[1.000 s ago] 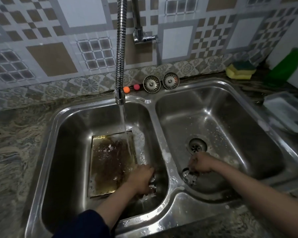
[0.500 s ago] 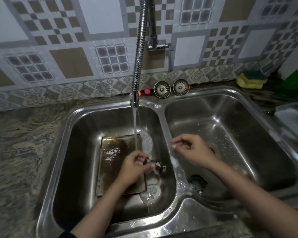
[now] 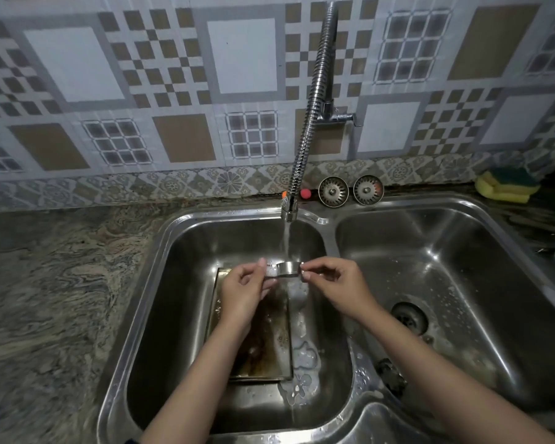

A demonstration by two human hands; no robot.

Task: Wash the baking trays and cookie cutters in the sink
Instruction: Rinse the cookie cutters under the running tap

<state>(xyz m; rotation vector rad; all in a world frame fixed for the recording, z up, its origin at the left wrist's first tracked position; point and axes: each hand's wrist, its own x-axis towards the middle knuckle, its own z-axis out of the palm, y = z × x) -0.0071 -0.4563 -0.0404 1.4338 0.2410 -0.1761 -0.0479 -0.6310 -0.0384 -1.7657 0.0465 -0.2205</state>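
Head view: a cookie cutter rinsed over a double steel sink.

Marbled counter (image 3: 45,283) lay left; the left hand (image 3: 242,291) and right hand (image 3: 337,286) pinched the cookie cutter (image 3: 285,270) under the faucet (image 3: 305,139) stream, above a stained baking tray (image 3: 269,341) in the left basin (image 3: 173,315); patterned tiles (image 3: 173,75) behind, sponge (image 3: 507,184) far right.

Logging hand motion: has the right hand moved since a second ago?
Yes. The right hand left the right basin's drain, rising leftward to the stream under the tap.

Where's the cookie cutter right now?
The cookie cutter is held between the left hand and right hand, under the tap's stream, above the baking tray in the left basin.
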